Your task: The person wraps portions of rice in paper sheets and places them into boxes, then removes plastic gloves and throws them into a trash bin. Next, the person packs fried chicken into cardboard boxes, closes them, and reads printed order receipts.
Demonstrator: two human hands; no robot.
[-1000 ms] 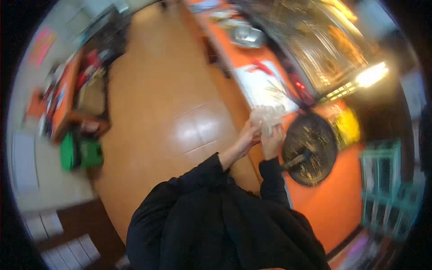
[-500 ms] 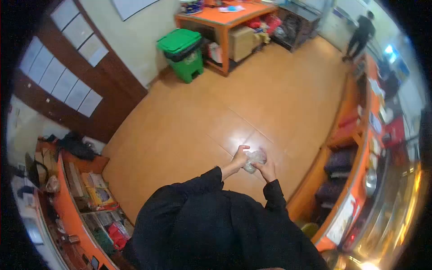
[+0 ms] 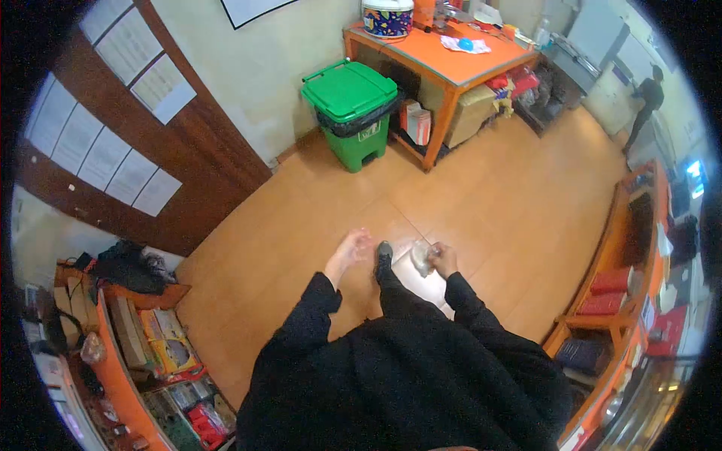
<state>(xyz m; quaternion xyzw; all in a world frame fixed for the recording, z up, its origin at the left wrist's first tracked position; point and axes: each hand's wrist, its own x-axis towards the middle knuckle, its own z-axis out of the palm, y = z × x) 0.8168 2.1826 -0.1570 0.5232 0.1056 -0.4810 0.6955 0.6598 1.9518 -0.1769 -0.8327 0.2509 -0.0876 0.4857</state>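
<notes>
While the head view looks down at the tiled floor, the person's right hand holds a crumpled clear plastic bag above it. That hand's grip is narrow, with the thumb and fingers pinching the bag's right side. The bag sticks out to the left of the hand, its longer axis running roughly up and down the view and its lower end nearer the body; motion blur hides whether it has an opening. The left hand is in the air, well apart from the bag; its grip is wide, the fingers spread and blurred. A dark shoe shows between the two hands. Farther forward stands a green bin, its lid down, just beside an orange surface that carries a patterned tub. At the far right another person stands near the wall.
</notes>
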